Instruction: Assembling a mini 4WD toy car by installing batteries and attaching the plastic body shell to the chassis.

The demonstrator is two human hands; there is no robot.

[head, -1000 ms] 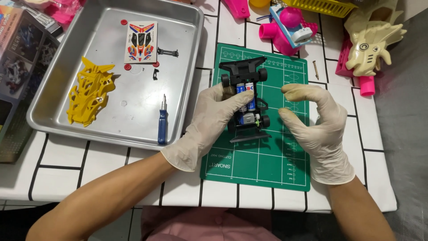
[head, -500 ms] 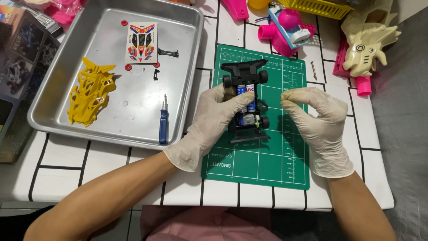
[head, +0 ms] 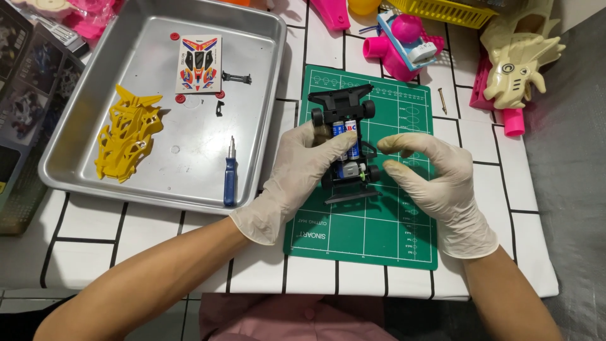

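Gripping a black toy car chassis [head: 344, 142] from its side, the gloved left hand [head: 297, 177] is closing its fingers over the middle of the frame, where two batteries are sitting side by side. The chassis is lying on a green cutting mat [head: 379, 233], directly under that hand's fingertips. The gloved right hand [head: 435, 183] is hovering just beside the chassis on its other side, thumb and forefinger curled toward each other with a small gap between them, holding nothing that can be made out. Beyond the left hand's wrist, a metal tray [head: 265, 38] is resting on the white gridded table; in it, a blue-handled screwdriver [head: 230, 177] is lying nearest that hand, with a yellow car body shell [head: 126, 136] and a sticker sheet [head: 199, 63] farther off. Past the right hand's fingertips, a small screw [head: 444, 101] is lying beside the mat, near a cream-coloured toy [head: 517, 63] and a pink toy [head: 404, 44].
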